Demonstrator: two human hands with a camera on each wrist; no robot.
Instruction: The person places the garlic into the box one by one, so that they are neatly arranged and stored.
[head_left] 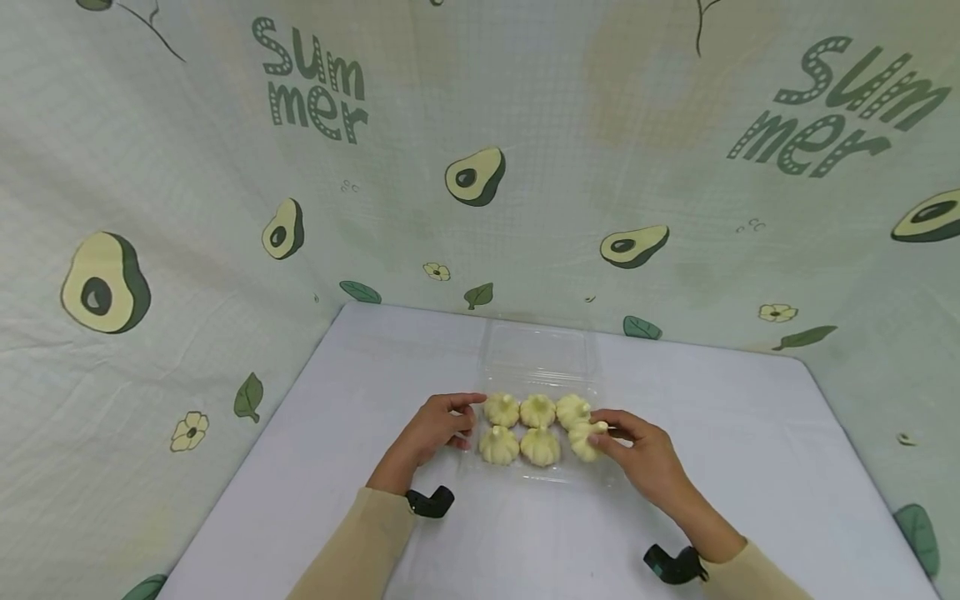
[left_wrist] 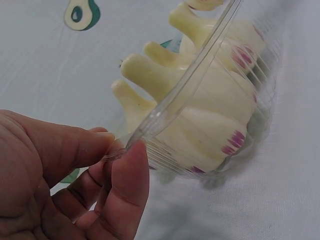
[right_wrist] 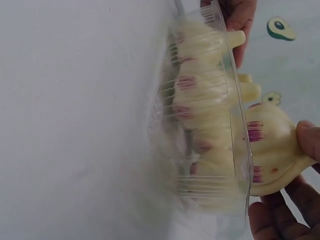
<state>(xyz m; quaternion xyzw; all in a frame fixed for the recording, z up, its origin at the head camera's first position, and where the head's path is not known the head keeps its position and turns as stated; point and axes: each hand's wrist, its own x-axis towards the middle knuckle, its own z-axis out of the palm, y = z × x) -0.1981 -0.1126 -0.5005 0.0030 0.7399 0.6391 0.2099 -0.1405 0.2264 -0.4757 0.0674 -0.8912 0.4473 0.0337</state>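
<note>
A clear plastic clamshell box stands with its lid [head_left: 538,350] folded back; its rim [left_wrist: 192,77] shows in the left wrist view. Several pale garlic bulbs [head_left: 539,446] with purple marks lie inside in two rows, stems upward. My left hand [head_left: 437,427] pinches the box's left rim between thumb and finger. At the near right corner, my right hand [head_left: 647,457] grips another garlic bulb [right_wrist: 272,150] between thumb and fingers. That bulb is tilted and sits at rim height, partly above the box, close to the far right bulb [head_left: 572,410].
A white cloth covers the table [head_left: 517,542]. Pale curtains [head_left: 405,217] printed with avocados and leaves hang behind and at both sides. Each wrist wears a black camera, the left one [head_left: 432,502] and the right one [head_left: 672,565].
</note>
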